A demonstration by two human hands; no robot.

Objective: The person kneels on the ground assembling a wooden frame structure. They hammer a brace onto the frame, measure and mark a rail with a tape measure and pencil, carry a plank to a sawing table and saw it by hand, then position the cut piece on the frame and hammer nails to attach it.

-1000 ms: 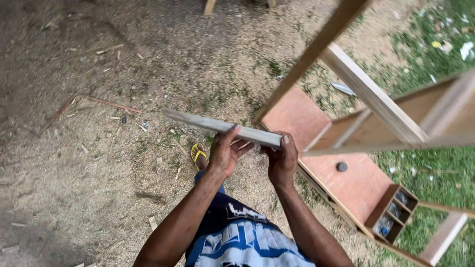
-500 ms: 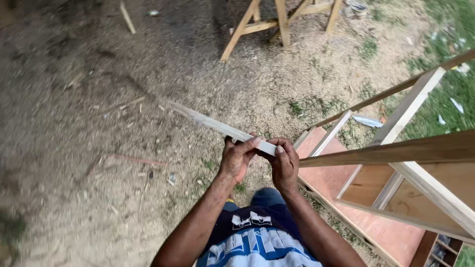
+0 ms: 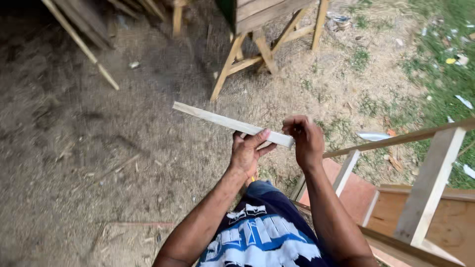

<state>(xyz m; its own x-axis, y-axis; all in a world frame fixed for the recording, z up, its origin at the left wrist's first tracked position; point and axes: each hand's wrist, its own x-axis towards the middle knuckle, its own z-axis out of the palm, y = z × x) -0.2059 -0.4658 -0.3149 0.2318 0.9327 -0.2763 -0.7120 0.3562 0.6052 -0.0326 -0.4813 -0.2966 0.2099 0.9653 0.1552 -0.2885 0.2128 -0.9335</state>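
I hold a thin pale wooden strip [image 3: 217, 118] out in front of me; it runs from the upper left down to my hands. My left hand [image 3: 249, 150] grips it from below near its right end, thumb lying across the top. My right hand [image 3: 304, 140] is closed at the strip's right end, fingers curled over the tip. Below my arms show my dark shorts [image 3: 257, 232] with a blue and white print.
A wooden frame of slats [image 3: 425, 183] with reddish-brown panels stands at the lower right, close to my right arm. A wooden trestle [image 3: 262, 44] stands ahead on bare, sawdust-strewn dirt. Loose sticks [image 3: 81, 47] lean at the upper left. Littered grass lies at the right.
My view has tilted up and forward, bringing the trestle closer into sight. Both hands keep their hold on the strip, which now sits higher and more centred.
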